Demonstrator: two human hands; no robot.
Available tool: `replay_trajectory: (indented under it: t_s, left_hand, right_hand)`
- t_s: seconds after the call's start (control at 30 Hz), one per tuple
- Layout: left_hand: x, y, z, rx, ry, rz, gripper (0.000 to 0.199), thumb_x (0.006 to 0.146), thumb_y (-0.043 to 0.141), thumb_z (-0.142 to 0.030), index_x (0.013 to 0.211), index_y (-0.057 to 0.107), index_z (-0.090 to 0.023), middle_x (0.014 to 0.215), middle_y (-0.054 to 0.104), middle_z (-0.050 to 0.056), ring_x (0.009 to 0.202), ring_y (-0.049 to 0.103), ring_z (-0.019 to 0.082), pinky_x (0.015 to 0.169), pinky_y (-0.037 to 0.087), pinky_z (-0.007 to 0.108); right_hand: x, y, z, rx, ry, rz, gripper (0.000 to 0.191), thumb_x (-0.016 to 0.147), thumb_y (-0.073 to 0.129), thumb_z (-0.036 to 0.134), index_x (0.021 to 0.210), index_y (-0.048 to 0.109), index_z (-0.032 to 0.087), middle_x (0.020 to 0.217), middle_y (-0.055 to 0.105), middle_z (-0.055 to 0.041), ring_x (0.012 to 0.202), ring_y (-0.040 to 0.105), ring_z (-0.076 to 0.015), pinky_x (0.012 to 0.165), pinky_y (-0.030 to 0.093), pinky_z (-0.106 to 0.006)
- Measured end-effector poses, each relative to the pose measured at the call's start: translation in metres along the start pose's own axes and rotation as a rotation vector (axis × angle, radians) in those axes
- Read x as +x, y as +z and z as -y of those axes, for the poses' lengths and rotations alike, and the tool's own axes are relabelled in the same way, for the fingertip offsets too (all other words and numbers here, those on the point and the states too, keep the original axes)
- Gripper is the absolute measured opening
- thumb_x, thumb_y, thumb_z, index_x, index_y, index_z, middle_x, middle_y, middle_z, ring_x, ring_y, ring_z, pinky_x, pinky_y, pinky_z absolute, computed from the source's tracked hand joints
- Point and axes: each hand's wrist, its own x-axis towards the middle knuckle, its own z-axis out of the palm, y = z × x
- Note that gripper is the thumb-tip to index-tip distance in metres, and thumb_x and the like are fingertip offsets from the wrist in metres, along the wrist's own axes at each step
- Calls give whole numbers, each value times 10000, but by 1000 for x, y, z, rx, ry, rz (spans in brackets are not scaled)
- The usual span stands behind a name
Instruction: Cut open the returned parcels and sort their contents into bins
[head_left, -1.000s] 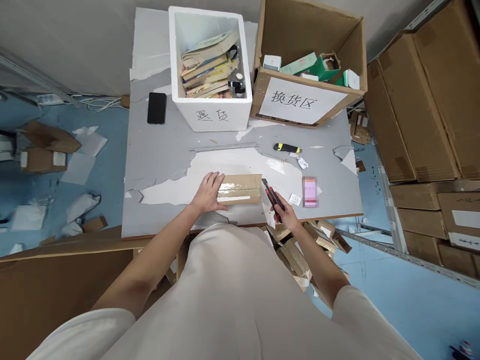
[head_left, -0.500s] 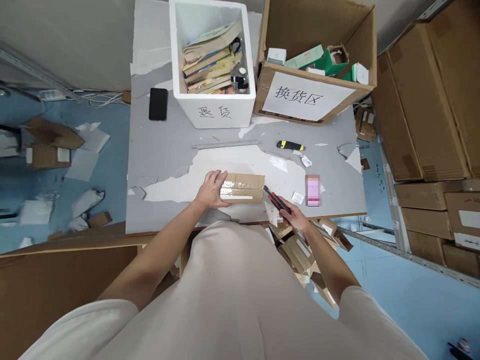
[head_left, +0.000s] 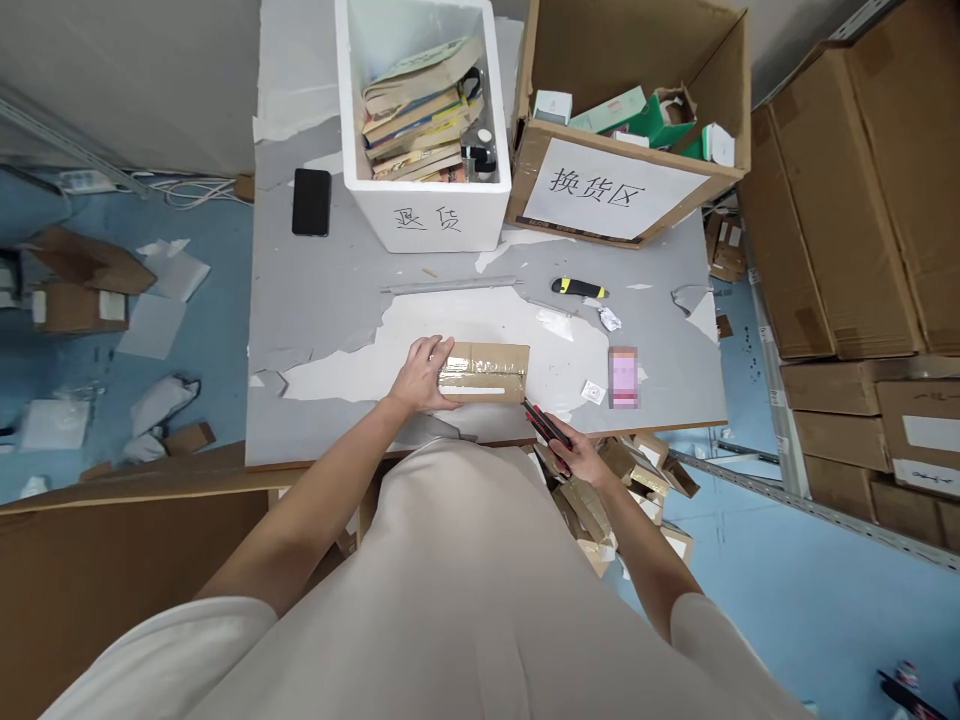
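Note:
A small taped cardboard box (head_left: 484, 372) lies on the worktable in front of me. My left hand (head_left: 426, 375) grips its left end, thumb at the near side and fingers over the far side. In my right hand (head_left: 574, 448) is a red and black utility knife (head_left: 549, 424), its tip at the box's near right corner. Whether the blade touches the cardboard I cannot tell. Right of the box lie a small white printed square (head_left: 593, 391) and a pink pixelated item (head_left: 623, 378). Farther back rests a second, yellow and black utility knife (head_left: 580, 288).
At the table's back stand a white foam box (head_left: 442, 222) with books and a large carton (head_left: 517, 205) with small boxes. A black phone (head_left: 311, 202) lies on the left. Opened cartons (head_left: 592, 510) pile below the near right edge. Stacked cartons (head_left: 836, 395) line the right.
My right hand has moved a little left and toward me, taking the knife tip from the box's right end to its near right corner. My left hand keeps its grip on the box.

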Motion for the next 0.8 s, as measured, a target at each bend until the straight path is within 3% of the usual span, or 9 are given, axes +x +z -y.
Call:
replay_trajectory:
  t_s: [0.13, 0.27, 0.37, 0.47, 0.63, 0.8]
  left_hand:
    - [-1, 1, 0, 10, -16, 0, 1227, 438, 781, -648, 1431, 296, -117, 1397, 349, 232, 1272, 321, 430, 1063, 294, 581]
    - [-1, -1, 0, 0, -6, 1, 1198, 475, 741, -704, 1428, 325, -109, 1436, 333, 240, 1307, 299, 439, 1067, 288, 590]
    - [0, -3, 4, -71, -37, -21, 833, 756, 565, -624, 1399, 397, -121, 1422, 406, 199, 1318, 356, 361, 1078, 322, 535]
    - [1, -6, 13, -183, -207, -89, 497, 912, 359, -422, 1285, 538, -147, 1288, 573, 132, 1200, 522, 262, 1039, 408, 452]
    - [-18, 0, 21, -462, -485, -170, 447, 854, 450, -474, 1089, 654, -153, 1109, 680, 105, 1024, 626, 240, 920, 507, 408]
    - [-53, 30, -15, -993, -677, -164, 588, 693, 654, -578, 1073, 632, -130, 1014, 690, 116, 885, 655, 226, 751, 571, 386]
  right_hand:
    - [-10, -13, 1, 111, -33, -155, 780, 792, 621, 498, 1460, 289, 272, 715, 612, 26, 381, 464, -87, 348, 373, -229]
    - [3, -7, 12, 243, -102, -397, 576, 787, 611, 542, 1263, 459, 255, 938, 665, -52, 638, 648, -154, 518, 523, -281]
    - [29, 21, 24, 363, -103, -368, 466, 797, 585, 567, 1138, 476, 269, 1218, 602, -88, 903, 674, -203, 671, 572, -348]
    - [56, 46, 39, 434, -108, -310, 433, 819, 563, 561, 1142, 447, 296, 1325, 541, -77, 947, 670, -208, 712, 578, -387]
    - [105, 40, 80, 401, -204, -360, 366, 838, 557, 508, 1092, 452, 266, 1260, 574, -72, 898, 665, -178, 719, 577, -357]
    - [173, 27, 131, 326, -291, -320, 285, 818, 599, 413, 993, 464, 233, 1064, 631, -32, 675, 607, -94, 637, 542, -268]
